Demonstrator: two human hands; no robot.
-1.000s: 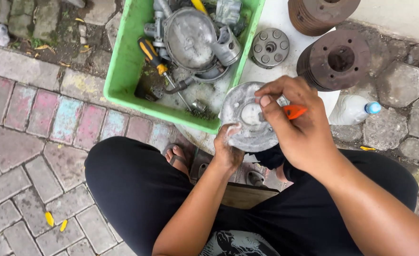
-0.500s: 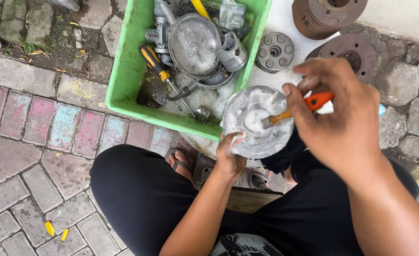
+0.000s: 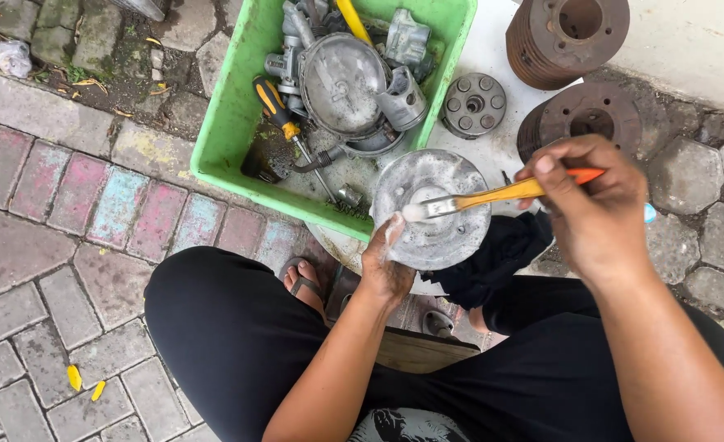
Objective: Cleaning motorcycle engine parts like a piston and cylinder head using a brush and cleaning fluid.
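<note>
Round grey metal cover [image 3: 436, 214]: held at its lower left edge in left hand [image 3: 388, 266], grip pinching the rim; positioned above the knees, just in front of the green tub [image 3: 229, 123].
Paintbrush [image 3: 493, 195], orange handle: pinched in right hand [image 3: 595, 205], fingers pressed together on the handle, bristles touching the cover's centre-left.
Progress, as judged: cover face pale and dull, with light residue and foam on the left thumb; brushing apparently under way, rinse or wipe not yet done.
Tub contents: another round cover [image 3: 341, 74], screwdriver [image 3: 284, 123] with black and yellow handle, assorted grey castings.
On white surface [image 3: 481, 49]: small disc with holes [image 3: 475, 104]; two rusty finned cylinders [image 3: 571, 37].
Black rag [image 3: 493, 258] below the cover.
Change from half a second ago: brush lower and flatter, tip shifted left across the cover; right hand moved off, more handle showing.
</note>
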